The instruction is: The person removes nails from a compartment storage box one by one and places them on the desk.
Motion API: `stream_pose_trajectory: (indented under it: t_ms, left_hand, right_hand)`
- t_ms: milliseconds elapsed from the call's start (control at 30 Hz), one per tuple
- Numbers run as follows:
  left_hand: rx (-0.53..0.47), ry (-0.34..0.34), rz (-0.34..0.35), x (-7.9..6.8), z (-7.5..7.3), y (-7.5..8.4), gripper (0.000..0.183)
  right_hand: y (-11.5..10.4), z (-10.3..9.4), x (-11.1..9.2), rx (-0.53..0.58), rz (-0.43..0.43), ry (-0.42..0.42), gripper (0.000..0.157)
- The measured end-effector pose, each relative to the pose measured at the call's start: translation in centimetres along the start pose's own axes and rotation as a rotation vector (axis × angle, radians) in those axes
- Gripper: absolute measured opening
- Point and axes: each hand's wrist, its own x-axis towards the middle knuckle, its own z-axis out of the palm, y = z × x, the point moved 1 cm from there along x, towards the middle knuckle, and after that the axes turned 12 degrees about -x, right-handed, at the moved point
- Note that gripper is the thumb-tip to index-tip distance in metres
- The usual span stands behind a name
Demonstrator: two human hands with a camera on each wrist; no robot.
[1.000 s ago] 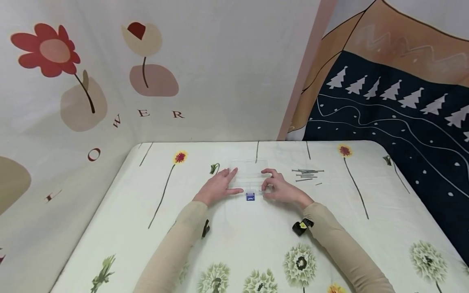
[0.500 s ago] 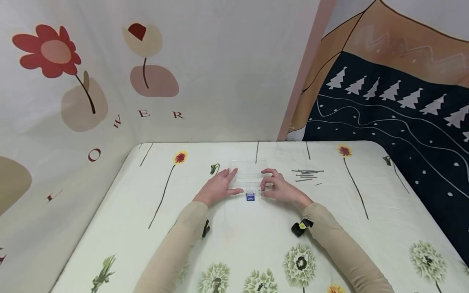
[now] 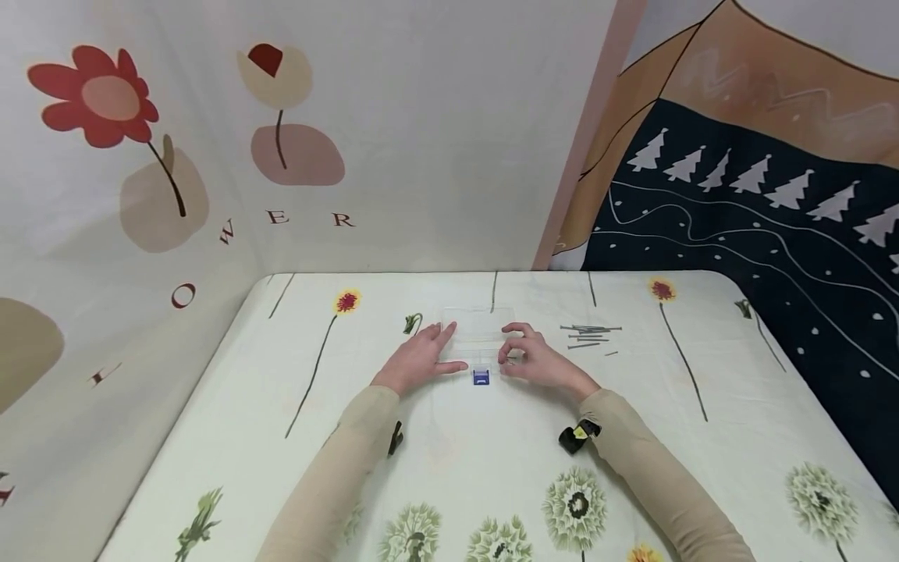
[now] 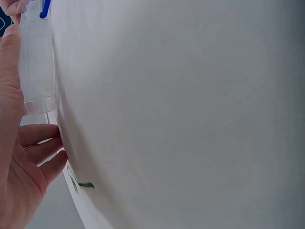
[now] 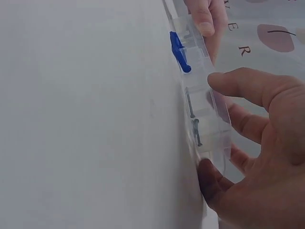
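A clear plastic box (image 5: 195, 71) has its transparent lid (image 3: 481, 321) folded back and a blue latch (image 3: 481, 378) at its front. My left hand (image 3: 417, 359) rests at the box's left end, fingers straight and spread, thumb along the near edge. My right hand (image 3: 537, 359) is over the box's right part. Its thumb reaches the near rim and its other fingers bend loosely behind, apart from the thumb in the right wrist view. Through the front wall, grey nails (image 5: 198, 132) show low in the box. Nothing shows pinched in the right hand.
A loose pile of grey nails (image 3: 588, 334) lies on the flower-printed tablecloth (image 3: 435, 445) right of my right hand, with one short piece (image 3: 611, 353) apart. Printed curtains (image 3: 449, 156) stand behind the table's far edge.
A second ago a nail showed at my right fingertips, and they moved slightly left over the box. It no longer shows there now. My left hand has stayed in place.
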Motion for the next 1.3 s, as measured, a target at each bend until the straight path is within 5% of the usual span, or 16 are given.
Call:
stream_pose_trajectory:
  t_ms: [767, 1300]
  left_hand:
    - [-0.001, 0.010, 0.027, 0.02, 0.04, -0.16, 0.089]
    - [-0.008, 0.012, 0.018, 0.08, 0.16, -0.23, 0.088]
  right_hand:
    - [-0.56, -0.24, -0.12, -0.212, -0.061, -0.015, 0.013]
    - [-0.40, -0.26, -0.31, -0.194, -0.067, -0.024, 0.013]
